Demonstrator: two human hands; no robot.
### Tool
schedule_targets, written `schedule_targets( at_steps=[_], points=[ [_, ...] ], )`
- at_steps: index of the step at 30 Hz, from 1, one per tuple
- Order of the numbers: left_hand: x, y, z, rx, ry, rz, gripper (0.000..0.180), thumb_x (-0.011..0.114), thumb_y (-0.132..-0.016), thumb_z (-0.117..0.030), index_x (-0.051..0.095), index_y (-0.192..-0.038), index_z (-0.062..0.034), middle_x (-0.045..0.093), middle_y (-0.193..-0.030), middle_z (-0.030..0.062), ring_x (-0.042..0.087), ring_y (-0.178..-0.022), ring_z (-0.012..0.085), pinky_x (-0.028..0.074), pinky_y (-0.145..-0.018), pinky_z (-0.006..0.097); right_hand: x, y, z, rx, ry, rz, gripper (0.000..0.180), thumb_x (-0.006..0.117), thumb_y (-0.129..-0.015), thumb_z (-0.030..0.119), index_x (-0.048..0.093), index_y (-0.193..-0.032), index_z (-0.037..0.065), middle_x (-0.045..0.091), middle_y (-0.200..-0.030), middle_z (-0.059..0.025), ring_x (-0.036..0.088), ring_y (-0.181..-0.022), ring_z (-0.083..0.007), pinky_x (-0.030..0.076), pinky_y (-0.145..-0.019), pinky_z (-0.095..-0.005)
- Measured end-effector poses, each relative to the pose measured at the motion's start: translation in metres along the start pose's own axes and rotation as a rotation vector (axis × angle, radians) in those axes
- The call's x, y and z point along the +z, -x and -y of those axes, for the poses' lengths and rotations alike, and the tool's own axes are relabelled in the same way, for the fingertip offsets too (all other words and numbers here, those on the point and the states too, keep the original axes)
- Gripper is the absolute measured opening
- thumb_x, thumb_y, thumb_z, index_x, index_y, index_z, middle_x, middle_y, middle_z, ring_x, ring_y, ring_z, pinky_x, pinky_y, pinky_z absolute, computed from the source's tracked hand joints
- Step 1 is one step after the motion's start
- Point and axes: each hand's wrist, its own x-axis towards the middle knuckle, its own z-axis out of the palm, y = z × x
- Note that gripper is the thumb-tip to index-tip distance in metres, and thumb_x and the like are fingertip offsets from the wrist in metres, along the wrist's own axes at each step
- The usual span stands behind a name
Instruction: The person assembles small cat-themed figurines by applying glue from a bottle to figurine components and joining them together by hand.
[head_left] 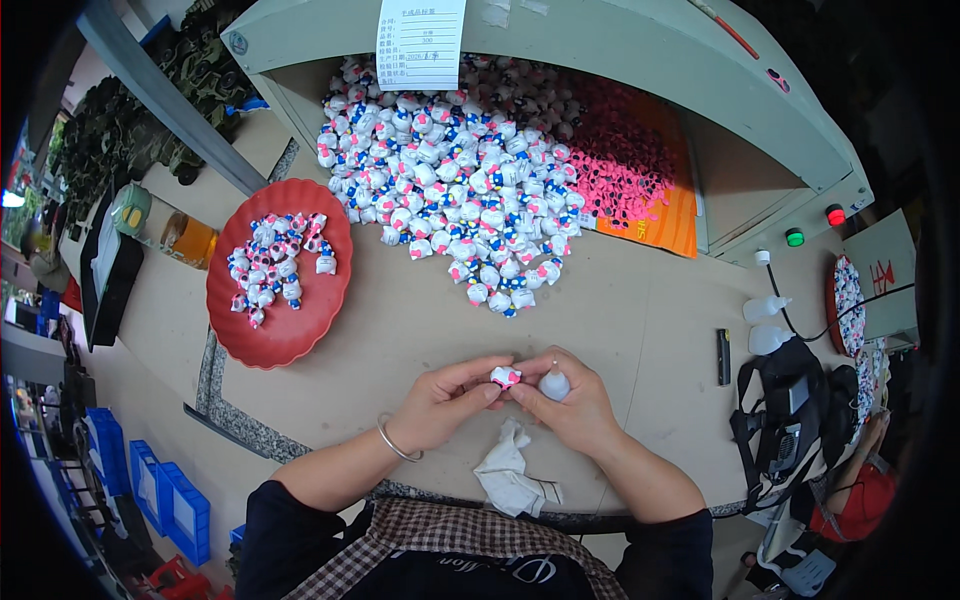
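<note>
My left hand pinches a small white and pink toy figure at its fingertips, over the beige worktable. My right hand touches the same figure and also grips a small white squeeze bottle, nozzle up. A crumpled white cloth lies just below both hands. Farther back, a large heap of the same small white, pink and blue figures spills from an open grey-green box. A red round tray at the left holds several more figures.
An orange and pink sheet lies inside the box at the right. Two white bottles, a black pen-like stick and a black bag sit at the right. An amber jar stands left of the tray. Blue crates stand on the floor.
</note>
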Motion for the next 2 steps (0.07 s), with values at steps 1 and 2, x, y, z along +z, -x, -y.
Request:
schedule_targets(
  at_steps=[1, 2],
  points=[
    [-0.0011, 0.0000, 0.0028, 0.016, 0.002, 0.019, 0.037, 0.047, -0.086, -0.004, 0.042, -0.122, -0.0035, 0.052, -0.113, 0.0085, 0.052, -0.099, 0.0146, 0.046, -0.082, 0.027, 0.0000, 0.0010, 0.0000, 0.026, -0.019, 0.003, 0.020, 0.066, -0.074, 0.010, 0.059, -0.091, 0.004, 0.053, -0.083, -0.0025, 0.056, -0.071, -0.0111, 0.046, -0.062, -0.0237],
    [-0.0032, -0.0009, 0.0062, 0.035, 0.002, 0.035, 0.038, 0.047, -0.086, -0.005, 0.041, -0.123, -0.0047, 0.051, -0.113, 0.0074, 0.052, -0.098, 0.0140, 0.046, -0.082, 0.026, -0.0001, 0.0001, -0.0002, 0.050, -0.038, 0.008, 0.021, 0.066, -0.074, 0.011, 0.059, -0.092, 0.005, 0.053, -0.086, -0.0031, 0.057, -0.074, -0.0120, 0.046, -0.065, -0.0240]
  ],
)
